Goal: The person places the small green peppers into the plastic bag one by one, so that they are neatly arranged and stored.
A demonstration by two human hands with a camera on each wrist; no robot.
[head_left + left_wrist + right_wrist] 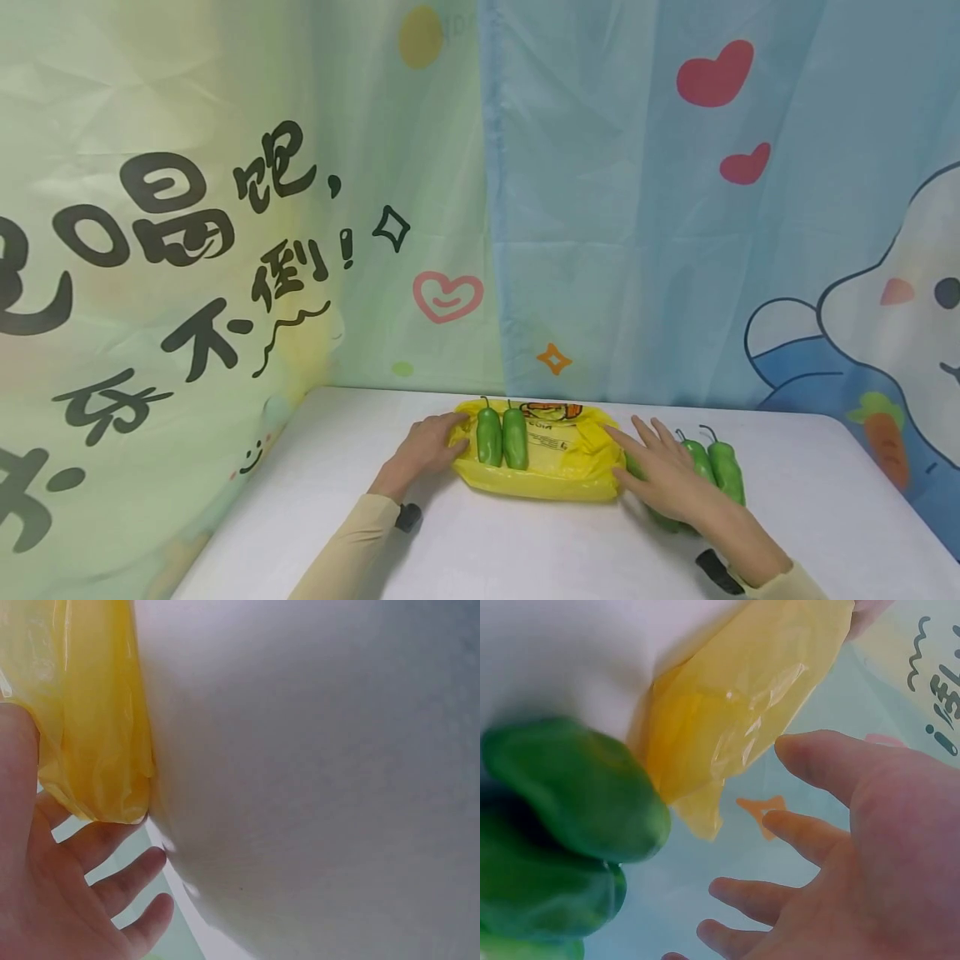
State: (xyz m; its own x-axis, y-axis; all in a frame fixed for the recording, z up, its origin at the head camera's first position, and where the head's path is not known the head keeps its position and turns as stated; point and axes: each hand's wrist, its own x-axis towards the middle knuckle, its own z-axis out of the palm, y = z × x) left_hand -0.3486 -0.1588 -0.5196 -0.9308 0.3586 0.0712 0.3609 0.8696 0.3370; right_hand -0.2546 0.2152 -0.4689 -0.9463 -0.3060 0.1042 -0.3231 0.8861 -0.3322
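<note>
A yellow plastic bag (555, 483) lies flattened on the table, printed along its far side. Two green peppers (502, 437) rest side by side on its left part, stems pointing away. My left hand (423, 450) is at the bag's left end; its thumb and loosely spread fingers touch the yellow plastic (97, 727) from either side. At the opposite end, my right hand (663, 475) is spread, its thumb (810, 754) close to the bag's edge. Beneath and beyond that hand lie several more green peppers (725, 475), partly hidden by it; some look dark and large in the right wrist view.
The white table (487, 550) runs back to a printed curtain (570, 208) with hearts and a cartoon animal. Another curtain (150, 333) with black lettering stands along the left side. A dark band (717, 572) sits at each wrist.
</note>
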